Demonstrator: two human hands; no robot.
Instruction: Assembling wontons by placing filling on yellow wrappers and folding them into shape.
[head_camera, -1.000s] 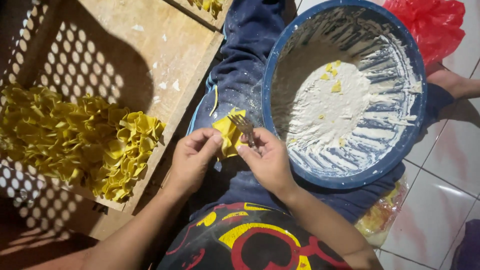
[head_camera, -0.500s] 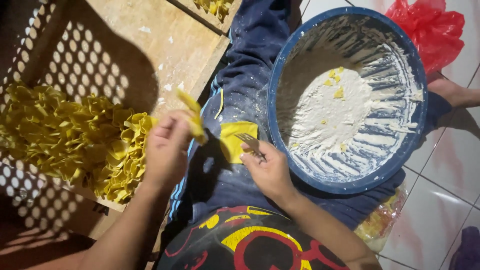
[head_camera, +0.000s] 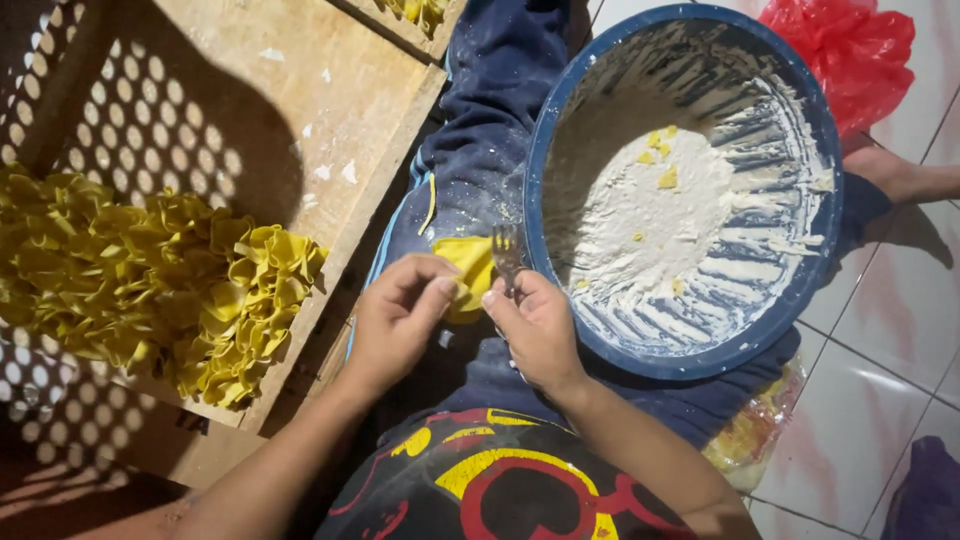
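Note:
A yellow square of dough (head_camera: 468, 268) lies on my lap, on dark blue trousers. My left hand (head_camera: 400, 315) pinches its near edge with fingertips together. My right hand (head_camera: 535, 330) grips a metal fork (head_camera: 506, 255), tines resting by the dough's right edge. Both hands sit side by side just left of a blue basin (head_camera: 560, 130) that holds white flour and a few yellow dough scraps. A heap of folded yellow dough pieces (head_camera: 150, 285) lies on the wooden tray (head_camera: 330, 120) to my left.
A red plastic bag (head_camera: 850, 50) lies beyond the basin at the top right. A bare foot (head_camera: 905, 178) shows at the right edge. A clear bag with yellow pieces (head_camera: 750, 440) rests on the white tiled floor under my right leg.
My left hand carried a folded dough piece out toward the tray heap, then came back to the dough square on my lap. The right hand with the fork stayed at the square.

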